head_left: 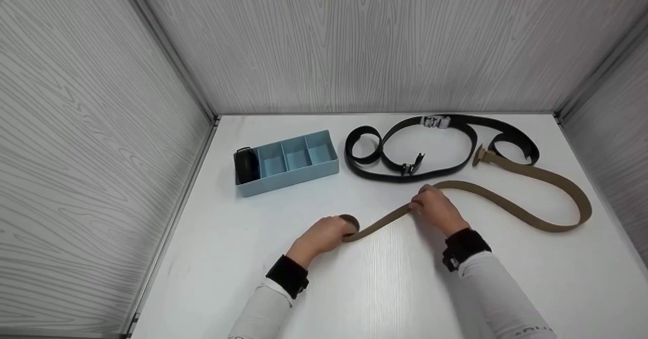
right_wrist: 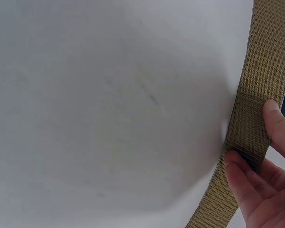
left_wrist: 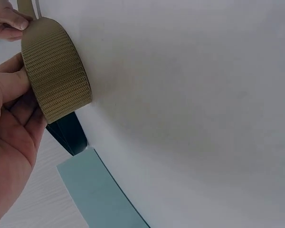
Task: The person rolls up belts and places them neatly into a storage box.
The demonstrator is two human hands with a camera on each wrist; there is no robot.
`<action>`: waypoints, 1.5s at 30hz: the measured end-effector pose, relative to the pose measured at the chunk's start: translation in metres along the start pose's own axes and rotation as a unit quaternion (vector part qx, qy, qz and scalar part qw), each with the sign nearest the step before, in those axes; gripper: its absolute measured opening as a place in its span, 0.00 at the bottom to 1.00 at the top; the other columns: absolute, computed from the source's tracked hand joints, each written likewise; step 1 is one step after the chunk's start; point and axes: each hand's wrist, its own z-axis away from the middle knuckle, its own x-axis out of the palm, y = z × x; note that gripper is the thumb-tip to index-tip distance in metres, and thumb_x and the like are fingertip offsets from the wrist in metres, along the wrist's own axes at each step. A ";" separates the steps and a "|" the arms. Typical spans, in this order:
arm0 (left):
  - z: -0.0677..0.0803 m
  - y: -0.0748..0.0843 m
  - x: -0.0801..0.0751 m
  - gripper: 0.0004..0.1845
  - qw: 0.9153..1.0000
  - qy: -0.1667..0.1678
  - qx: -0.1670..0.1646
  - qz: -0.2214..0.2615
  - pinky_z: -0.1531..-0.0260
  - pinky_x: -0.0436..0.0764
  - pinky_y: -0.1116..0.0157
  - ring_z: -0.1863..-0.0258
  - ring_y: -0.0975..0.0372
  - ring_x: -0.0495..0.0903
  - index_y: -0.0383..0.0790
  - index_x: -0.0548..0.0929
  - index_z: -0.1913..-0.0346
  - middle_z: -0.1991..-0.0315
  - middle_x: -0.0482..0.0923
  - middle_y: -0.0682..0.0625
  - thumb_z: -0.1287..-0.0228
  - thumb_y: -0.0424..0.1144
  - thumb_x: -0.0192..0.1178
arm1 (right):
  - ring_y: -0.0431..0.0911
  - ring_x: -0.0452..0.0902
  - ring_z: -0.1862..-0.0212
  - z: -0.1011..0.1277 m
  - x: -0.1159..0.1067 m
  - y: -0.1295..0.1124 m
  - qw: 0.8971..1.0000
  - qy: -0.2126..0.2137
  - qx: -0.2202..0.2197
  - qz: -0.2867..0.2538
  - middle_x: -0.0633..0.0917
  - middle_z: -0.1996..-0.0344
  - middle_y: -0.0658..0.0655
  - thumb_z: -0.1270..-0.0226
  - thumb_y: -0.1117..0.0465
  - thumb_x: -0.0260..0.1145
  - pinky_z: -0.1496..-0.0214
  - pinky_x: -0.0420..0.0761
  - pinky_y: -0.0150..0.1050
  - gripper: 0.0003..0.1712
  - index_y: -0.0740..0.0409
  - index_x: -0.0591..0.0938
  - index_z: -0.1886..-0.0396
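Head view: my left hand point(head_left: 321, 234) grips the tan belt point(head_left: 385, 221) by its curl; my right hand point(head_left: 437, 208), pinching farther right, should tension it evenly.

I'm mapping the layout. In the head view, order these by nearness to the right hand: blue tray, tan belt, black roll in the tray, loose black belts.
1. Tan belt: in the right hand.
2. Loose black belts: just beyond the hand.
3. Blue tray: to the left.
4. Black roll: farther left, in the tray's leftmost compartment.

Booth-like workstation, grey wood-grain panels point(head_left: 354, 45) on three sides of a white tabletop point(head_left: 385, 293)
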 end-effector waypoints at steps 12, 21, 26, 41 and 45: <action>0.004 -0.009 0.013 0.10 0.988 0.011 -0.022 0.154 0.52 0.77 0.66 0.56 0.66 0.79 0.39 0.86 0.54 0.58 0.83 0.54 0.28 0.33 0.53 | 0.54 0.76 0.63 -0.003 -0.001 0.005 1.000 0.020 0.005 0.002 0.78 0.67 0.61 0.40 0.69 0.71 0.60 0.77 0.48 0.02 0.65 0.88 0.69; 0.004 -0.010 0.018 0.06 0.996 0.029 -0.004 0.089 0.55 0.77 0.68 0.58 0.67 0.81 0.43 0.87 0.57 0.60 0.83 0.57 0.33 0.34 0.62 | 0.52 0.76 0.63 -0.001 -0.004 0.007 1.000 0.009 0.009 -0.001 0.78 0.66 0.60 0.39 0.69 0.69 0.61 0.77 0.45 0.03 0.63 0.89 0.69; 0.001 -0.007 0.018 0.02 0.998 0.062 0.009 -0.014 0.62 0.79 0.67 0.66 0.66 0.81 0.45 0.87 0.63 0.68 0.83 0.58 0.35 0.37 0.65 | 0.54 0.77 0.62 -0.001 -0.003 0.011 1.000 0.016 0.008 0.010 0.78 0.66 0.61 0.38 0.69 0.69 0.59 0.77 0.48 0.03 0.65 0.88 0.69; -0.005 -0.016 0.012 0.04 0.961 0.130 0.088 -0.227 0.40 0.70 0.60 0.54 0.60 0.79 0.49 0.90 0.65 0.63 0.84 0.56 0.42 0.40 0.67 | 0.46 0.71 0.80 0.004 0.036 -0.066 0.973 -0.008 -0.192 0.125 0.76 0.49 0.59 0.42 0.68 0.72 0.80 0.72 0.39 0.28 0.48 0.81 0.41; -0.005 -0.019 0.011 0.06 0.962 0.122 0.093 -0.227 0.43 0.70 0.59 0.53 0.60 0.77 0.51 0.90 0.65 0.63 0.84 0.57 0.38 0.40 0.63 | 0.46 0.68 0.82 0.000 0.046 -0.073 0.962 -0.006 -0.243 0.127 0.76 0.49 0.60 0.40 0.66 0.71 0.79 0.71 0.38 0.22 0.46 0.83 0.45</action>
